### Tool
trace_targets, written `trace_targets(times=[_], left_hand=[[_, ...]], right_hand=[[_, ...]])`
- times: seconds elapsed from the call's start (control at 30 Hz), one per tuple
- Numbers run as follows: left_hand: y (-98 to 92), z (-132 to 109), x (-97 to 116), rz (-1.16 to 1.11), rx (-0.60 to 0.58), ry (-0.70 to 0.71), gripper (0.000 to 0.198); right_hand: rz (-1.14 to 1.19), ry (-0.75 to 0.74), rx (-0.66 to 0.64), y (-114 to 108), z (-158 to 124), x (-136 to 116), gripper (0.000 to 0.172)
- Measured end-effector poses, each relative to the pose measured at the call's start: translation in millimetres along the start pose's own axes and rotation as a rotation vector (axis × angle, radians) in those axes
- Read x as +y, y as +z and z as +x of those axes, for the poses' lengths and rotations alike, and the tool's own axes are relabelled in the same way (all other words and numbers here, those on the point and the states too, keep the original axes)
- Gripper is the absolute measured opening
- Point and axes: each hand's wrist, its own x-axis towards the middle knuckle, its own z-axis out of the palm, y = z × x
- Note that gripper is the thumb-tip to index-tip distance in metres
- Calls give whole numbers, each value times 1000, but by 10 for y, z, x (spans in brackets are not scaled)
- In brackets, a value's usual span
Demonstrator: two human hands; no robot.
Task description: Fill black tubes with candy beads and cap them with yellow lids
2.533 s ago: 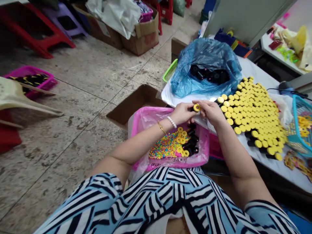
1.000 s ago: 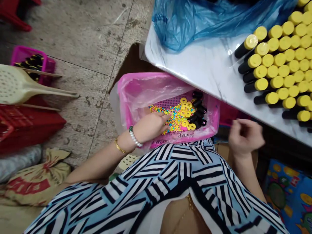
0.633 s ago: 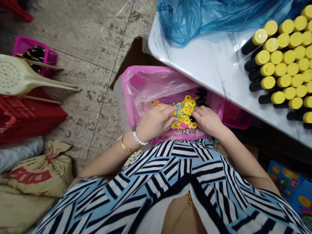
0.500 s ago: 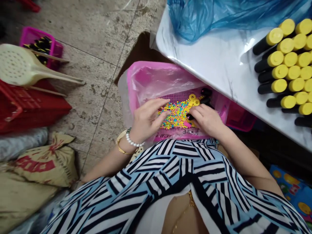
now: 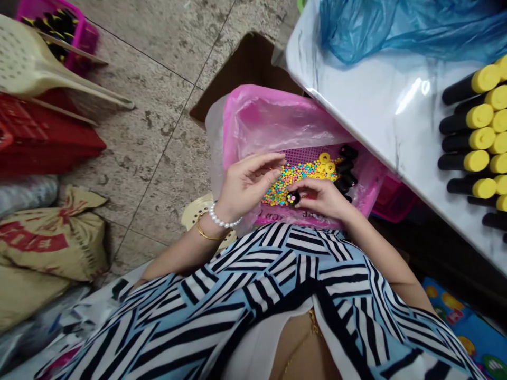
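Observation:
A pink basket [image 5: 253, 113] lined with clear plastic sits in front of my lap. It holds small coloured candy beads [image 5: 291, 177], yellow ring caps [image 5: 325, 161] and black tubes [image 5: 345, 166]. My right hand [image 5: 322, 198] is closed on one black tube [image 5: 293, 198], its open end facing up. My left hand [image 5: 247, 182] hovers beside it over the beads, its thumb and fingers pinched together; anything between them is too small to make out.
A white table [image 5: 356, 113] at the right carries rows of black tubes with yellow caps [image 5: 475, 137] and a blue plastic bag [image 5: 396, 26]. A cardboard box [image 5: 241, 68] lies behind the basket. Left on the floor are a red stool [image 5: 43, 142], sacks [image 5: 43, 237] and a pink crate [image 5: 79, 37].
Both hands left the table and went down into the pink basket. My right hand picked up a black tube; my left hand rose from the beads toward it. The camera tilted down.

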Motion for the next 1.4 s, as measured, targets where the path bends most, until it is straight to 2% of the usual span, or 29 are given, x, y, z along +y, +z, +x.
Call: trace_targets(times=[0.1, 0.17, 0.23, 0.33, 0.43, 0.5, 0.57, 0.67, 0.7, 0.77, 0.83, 0.93, 1.0, 1.07, 1.17, 1.23, 1.33, 1.4], left_hand=[[22, -7, -6, 84, -115, 59, 36], [77, -23, -26, 154, -241, 130, 41], [150, -51, -56, 208, -316, 203, 48], [227, -92, -82, 271, -286, 275, 44], [215, -96, -49, 297, -229, 299, 35], [178, -72, 1, 291, -212, 317, 34], [142, -32, 59, 273, -218, 321, 35], [101, 50, 159, 266, -253, 309, 36], [84, 84, 200, 274, -260, 318, 36], [38, 167, 307, 296, -270, 367, 35], [-18, 283, 455, 324, -274, 426, 34], [-41, 560, 725, 357, -269, 492, 32], [49, 826, 881, 345, -261, 521, 33], [234, 1133, 966, 310, -258, 536, 34], [587, 1566, 908, 293, -253, 518, 36], [777, 1771, 772, 322, -224, 493, 37], [913, 1912, 551, 394, -169, 455, 38], [920, 1922, 463, 425, -154, 466, 38]], right_hand=[[334, 114, 65, 2, -106, 11, 37], [404, 117, 141, 67, -129, 34, 38], [356, 75, 224, 132, -131, 43, 37], [52, -22, 274, 106, -134, -4, 33], [-392, -125, 276, -130, -129, -75, 28], [-707, -82, 363, -323, -101, -90, 31], [-993, 35, 399, -448, -52, -69, 35], [-1230, 126, 214, -433, 25, -7, 27], [-1254, 118, 150, -391, 37, 13, 25], [-1251, 90, 102, -304, 29, 42, 27], [-1203, 49, 132, -255, -16, 51, 27], [-1115, 19, 255, -268, -80, 22, 29], [-1090, 38, 323, -301, -70, -10, 32], [-1111, 86, 331, -322, -16, -35, 35], [-1160, 143, 269, -298, 87, -40, 43], [-1165, 145, 217, -251, 131, -19, 39], [-1073, 73, 207, -175, 143, 30, 20], [-899, -26, 258, -142, 118, 35, 9]])
